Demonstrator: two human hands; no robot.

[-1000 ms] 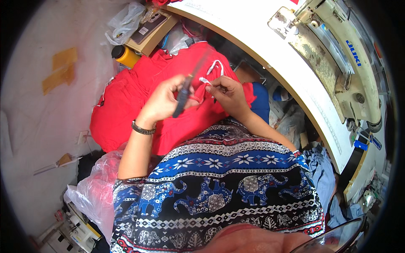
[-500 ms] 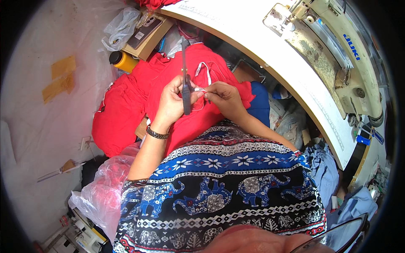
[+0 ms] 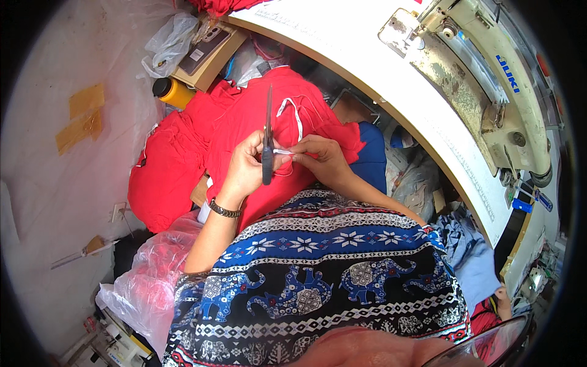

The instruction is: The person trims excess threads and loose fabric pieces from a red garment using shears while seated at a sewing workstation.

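Note:
My left hand (image 3: 244,173) holds a pair of scissors (image 3: 268,137) with dark handles, blades pointing away from me. The same hand's fingers pinch one end of a small white strip (image 3: 282,151). On the strip's other end, my right hand (image 3: 324,162) closes thumb and forefinger. Both hands are above a red garment (image 3: 244,110) spread over my lap. A loose white tape (image 3: 298,116) lies curled on the red fabric beyond my fingers. My left fingers partly hide behind the scissors.
A white worktable (image 3: 342,43) with a sewing machine (image 3: 510,92) curves along the right. At the back left are a yellow bottle (image 3: 178,95), a phone (image 3: 205,52) on a box and a plastic bag (image 3: 173,43). Another person's hand (image 3: 502,304) shows at lower right.
Both hands have come slightly nearer to me, and the white strip between them shows more of its length. Another person's hand has appeared at the lower right, by the blue cloth.

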